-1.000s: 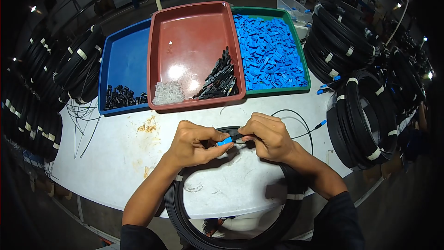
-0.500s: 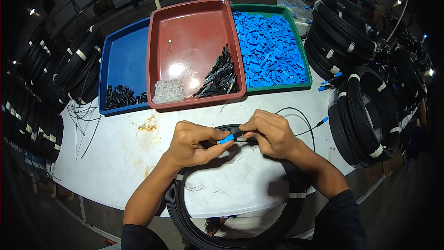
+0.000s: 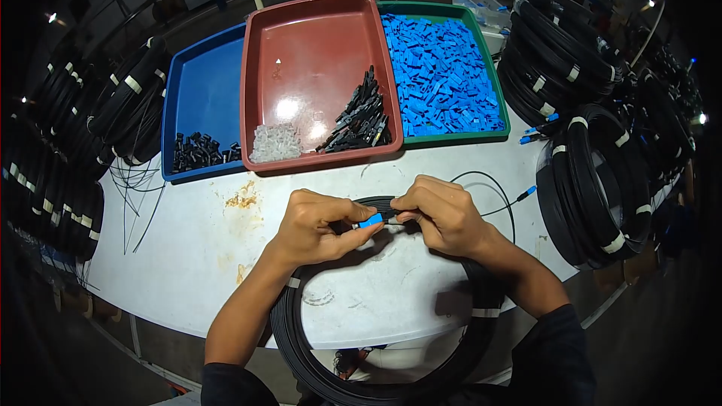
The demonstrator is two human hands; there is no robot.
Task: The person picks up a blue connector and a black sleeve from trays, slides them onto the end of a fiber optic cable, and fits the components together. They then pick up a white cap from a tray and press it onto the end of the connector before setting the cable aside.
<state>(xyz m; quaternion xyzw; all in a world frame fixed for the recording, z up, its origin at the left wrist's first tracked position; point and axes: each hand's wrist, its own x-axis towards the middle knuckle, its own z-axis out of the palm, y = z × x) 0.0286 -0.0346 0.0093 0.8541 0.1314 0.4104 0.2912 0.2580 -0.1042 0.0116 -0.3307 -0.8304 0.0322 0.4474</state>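
Between thumb and forefinger, my left hand (image 3: pixel 322 227) pinches a small blue connector housing (image 3: pixel 371 220). My right hand (image 3: pixel 440 214) grips a black cable end (image 3: pixel 390 214) directly to the right of it. Housing and cable end meet or nearly touch; my fingertips hide how far one sits in the other. Below both hands lies a black cable coil (image 3: pixel 289 331), tied with white bands and reaching over the table's front edge. From its right side a loose cable loops out to a blue-tipped connector (image 3: pixel 531 191).
A blue tray (image 3: pixel 197 79) holds black caps. The red tray (image 3: pixel 308 45) contains clear pieces and black slim parts. Many blue housings fill the green tray (image 3: pixel 505 116). Cable coils stand at right (image 3: pixel 594 188) and left (image 3: pixel 131 98) of the white table (image 3: pixel 195 256).
The blue housing sits slightly more level, still close against the black cable end. My hands stay nearly in place, and the whole view has shifted a little.
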